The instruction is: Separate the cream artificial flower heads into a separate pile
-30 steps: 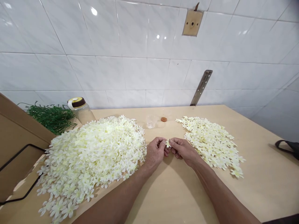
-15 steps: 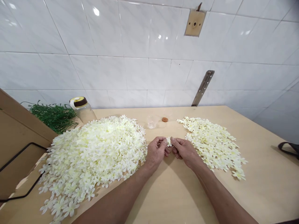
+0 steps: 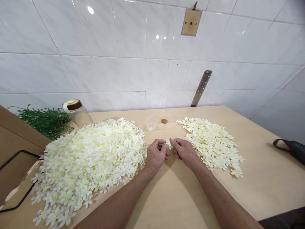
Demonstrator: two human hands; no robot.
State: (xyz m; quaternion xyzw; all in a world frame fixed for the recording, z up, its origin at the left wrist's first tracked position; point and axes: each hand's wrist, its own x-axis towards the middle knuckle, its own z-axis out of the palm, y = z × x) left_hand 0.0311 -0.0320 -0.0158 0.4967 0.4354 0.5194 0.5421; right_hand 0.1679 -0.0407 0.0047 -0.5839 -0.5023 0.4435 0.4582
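A small white artificial flower (image 3: 169,144) is pinched between the thumb and finger of my right hand (image 3: 184,152), just above the table. Close against its left side is my left hand (image 3: 156,155), fingers curled and thumb pressed to the fingertips; whatever they grip is too small to make out. To the left spreads a tall heap of loose white artificial flowers (image 3: 95,152). On the right a flatter spread of similar flowers (image 3: 211,140) lies beside my right forearm. Beyond my hands stand a small clear cup (image 3: 151,124) and a brown oval piece (image 3: 164,121).
A clear bottle with a brown and yellow lid (image 3: 81,114) stands behind the heap, near green artificial stems (image 3: 45,122). A cardboard box (image 3: 19,152) borders the left side. A black strap (image 3: 289,148) lies at the right. White tiled wall (image 3: 133,74) closes the back.
The view has shifted slightly to the right. My left thumb has come off the flower's face, and the flower now sits mainly in my right hand.
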